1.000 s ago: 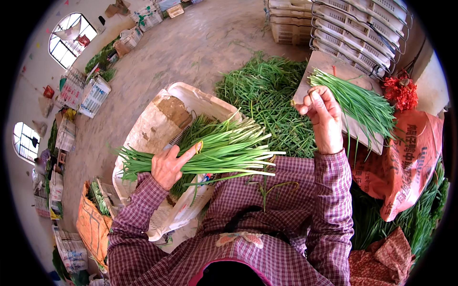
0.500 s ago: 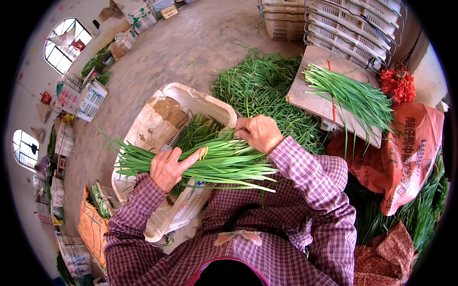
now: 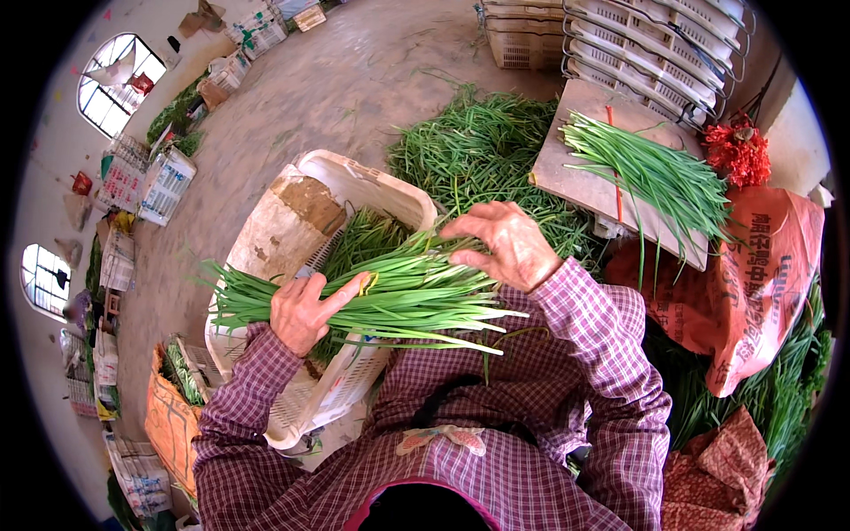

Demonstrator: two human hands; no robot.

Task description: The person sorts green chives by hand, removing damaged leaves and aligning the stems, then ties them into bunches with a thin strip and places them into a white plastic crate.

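A bunch of long green garlic chives (image 3: pixel 407 305) lies across my lap side, over the near part of a white plastic crate (image 3: pixel 394 190). My left hand (image 3: pixel 299 314) is closed around it near the leafy end. By the left forefinger a yellow strip (image 3: pixel 370 281) shows on the bunch. At the pale stem ends, my right hand (image 3: pixel 513 241) hovers with thumb and fingers apart; its fingertips are close to the upper stems, and whether they touch is unclear. More chives (image 3: pixel 367 243) rest in the crate, partly hidden behind the bunch.
A loose heap of greens (image 3: pixel 482 146) covers the floor beyond the crate. To the right, a board (image 3: pixel 567 159) carries another chive bundle (image 3: pixel 651 173). Red ties (image 3: pixel 739 155) hang beside stacked white crates (image 3: pixel 637 53). A red sack (image 3: pixel 744 274) lies at the right.
My right hand has opened its fingers from a pinch on the stems and drawn slightly to the right. My left hand keeps its hold, shifted a little leftward.
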